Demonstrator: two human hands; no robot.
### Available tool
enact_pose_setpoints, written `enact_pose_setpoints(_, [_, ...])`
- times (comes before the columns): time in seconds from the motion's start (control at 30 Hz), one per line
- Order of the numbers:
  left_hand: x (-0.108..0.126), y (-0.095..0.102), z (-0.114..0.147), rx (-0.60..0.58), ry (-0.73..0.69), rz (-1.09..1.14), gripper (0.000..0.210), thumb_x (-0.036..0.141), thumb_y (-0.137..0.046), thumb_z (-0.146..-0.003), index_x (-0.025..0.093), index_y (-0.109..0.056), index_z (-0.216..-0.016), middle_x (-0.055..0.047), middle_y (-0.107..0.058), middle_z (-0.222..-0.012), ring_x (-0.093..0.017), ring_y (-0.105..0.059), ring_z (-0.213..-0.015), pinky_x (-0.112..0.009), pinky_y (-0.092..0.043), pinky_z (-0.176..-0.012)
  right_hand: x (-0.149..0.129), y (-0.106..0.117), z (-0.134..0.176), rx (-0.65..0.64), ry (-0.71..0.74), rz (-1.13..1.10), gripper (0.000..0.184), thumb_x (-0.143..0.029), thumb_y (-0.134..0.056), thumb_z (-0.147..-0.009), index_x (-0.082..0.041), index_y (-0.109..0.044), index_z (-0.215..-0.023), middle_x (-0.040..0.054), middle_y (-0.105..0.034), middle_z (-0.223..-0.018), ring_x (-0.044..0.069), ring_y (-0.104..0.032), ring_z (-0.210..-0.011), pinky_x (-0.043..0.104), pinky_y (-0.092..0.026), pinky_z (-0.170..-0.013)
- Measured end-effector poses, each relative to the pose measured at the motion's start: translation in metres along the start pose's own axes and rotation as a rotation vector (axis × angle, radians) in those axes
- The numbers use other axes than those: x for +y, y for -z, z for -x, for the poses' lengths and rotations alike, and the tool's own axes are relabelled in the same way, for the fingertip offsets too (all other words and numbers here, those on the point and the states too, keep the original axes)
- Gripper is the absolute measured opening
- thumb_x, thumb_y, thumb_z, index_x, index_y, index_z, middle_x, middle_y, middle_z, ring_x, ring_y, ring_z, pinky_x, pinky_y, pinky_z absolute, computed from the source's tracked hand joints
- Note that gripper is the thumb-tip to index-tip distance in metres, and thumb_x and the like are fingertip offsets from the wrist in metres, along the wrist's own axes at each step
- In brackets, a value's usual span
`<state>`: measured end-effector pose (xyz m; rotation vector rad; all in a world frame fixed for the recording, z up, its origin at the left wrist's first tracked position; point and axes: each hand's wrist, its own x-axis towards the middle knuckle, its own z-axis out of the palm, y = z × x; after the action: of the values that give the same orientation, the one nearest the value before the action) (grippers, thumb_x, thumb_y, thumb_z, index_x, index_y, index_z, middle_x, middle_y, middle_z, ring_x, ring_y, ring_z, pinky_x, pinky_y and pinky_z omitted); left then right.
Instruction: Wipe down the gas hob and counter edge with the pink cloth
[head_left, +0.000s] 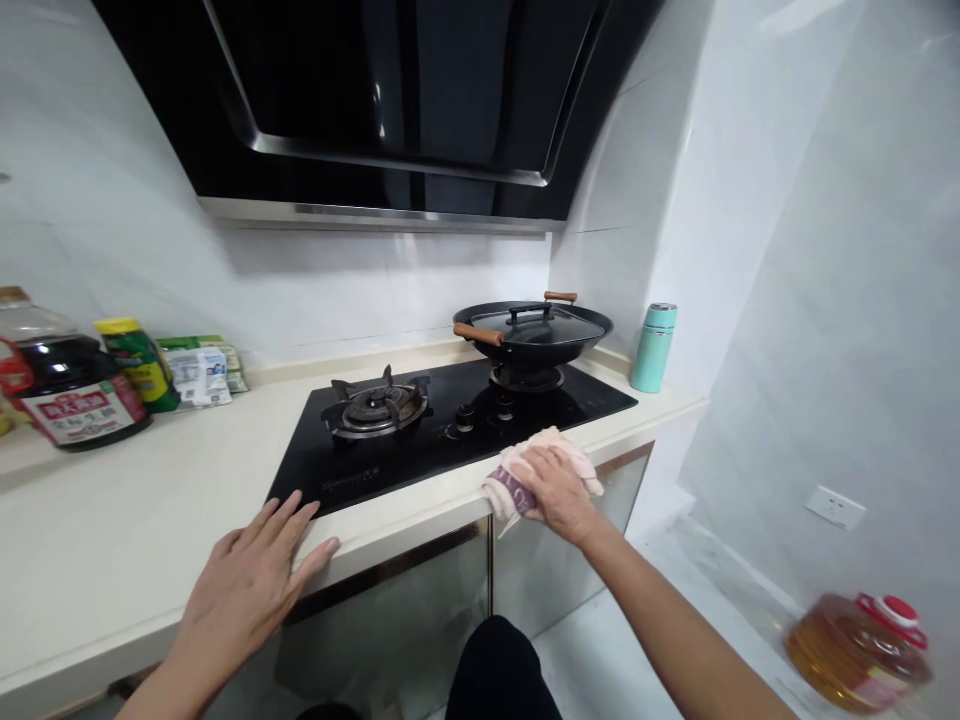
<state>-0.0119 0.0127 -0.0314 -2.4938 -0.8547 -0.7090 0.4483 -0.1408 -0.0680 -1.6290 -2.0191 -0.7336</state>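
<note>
My right hand [556,492] is closed over a pink cloth [581,462] with a purple band, pressing it against the front edge of the cream countertop [420,502]. Flat on the counter's front edge rests my left hand [255,570], fingers spread, close to the near left corner of the black gas stove [352,475]. The stove's left burner [379,408] is bare. On its right burner [527,378] sits a black wok [536,352] under a glass lid, with wooden handles. Two knobs [465,417] stand between the burners.
Left on the counter are a soy sauce bottle [82,400], a yellow-capped green container [139,365] and some packets [199,370]. A mint tumbler [654,348] stands at the right end. The black range hood [405,110] slopes overhead. An oil jug [859,655] rests low at the right.
</note>
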Motion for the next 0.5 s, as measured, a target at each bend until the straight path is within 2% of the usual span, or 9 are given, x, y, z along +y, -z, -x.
enact_pose_setpoints(0.13, [-0.002, -0.005, 0.003, -0.066, -0.069, -0.08, 0.047, 0.027, -0.033, -0.097, 0.035, -0.074, -0.12, -0.008, -0.065, -0.144, -0.039, -0.053, -0.139, -0.054, -0.051, -0.092, 0.077, 0.0, 0.036, 0.014, -0.158, 0.077, 0.074, -0.037, -0.085, -0.074, -0.022, -0.054, -0.139, 0.0159, -0.055, -0.14, 0.034, -0.045, -0.133, 0.054, -0.027, -0.116])
enact_pose_setpoints(0.23, [0.002, -0.007, 0.0, -0.06, -0.032, -0.117, 0.046, 0.034, -0.034, -0.098, 0.03, -0.072, -0.123, -0.012, -0.065, -0.143, -0.04, -0.055, -0.135, -0.054, -0.052, -0.09, 0.131, 0.009, 0.059, -0.018, -0.332, 0.185, 0.068, -0.04, -0.082, -0.074, -0.02, -0.055, -0.134, 0.0174, -0.054, -0.14, 0.034, -0.044, -0.134, 0.056, -0.022, -0.117])
enact_pose_setpoints(0.3, [0.006, -0.007, -0.002, -0.037, 0.008, -0.119, 0.047, 0.041, -0.036, -0.098, 0.026, -0.072, -0.123, -0.015, -0.065, -0.142, -0.041, -0.056, -0.133, -0.054, -0.052, -0.089, 0.157, 0.021, 0.069, -0.062, -0.47, 0.233, 0.068, -0.038, -0.081, -0.074, -0.02, -0.053, -0.134, 0.0185, -0.052, -0.143, 0.034, -0.042, -0.135, 0.058, -0.021, -0.116])
enact_pose_setpoints(0.4, [0.013, -0.006, -0.007, -0.028, 0.019, -0.132, 0.048, 0.042, -0.034, -0.098, 0.023, -0.071, -0.122, -0.018, -0.065, -0.141, -0.042, -0.054, -0.133, -0.054, -0.052, -0.086, 0.169, 0.038, 0.068, -0.137, -0.602, 0.251, 0.069, -0.032, -0.08, -0.074, -0.019, -0.051, -0.135, 0.0198, -0.049, -0.144, 0.036, -0.041, -0.135, 0.062, -0.025, -0.11])
enact_pose_setpoints(0.5, [0.021, -0.002, -0.013, -0.051, 0.047, -0.139, 0.048, 0.043, -0.036, -0.097, 0.022, -0.07, -0.123, -0.018, -0.065, -0.14, -0.042, -0.053, -0.133, -0.052, -0.052, -0.085, 0.141, 0.042, 0.053, -0.175, -0.575, 0.246, 0.066, -0.025, -0.081, -0.072, -0.018, -0.054, -0.131, 0.0198, -0.052, -0.141, 0.038, -0.041, -0.133, 0.064, -0.028, -0.108])
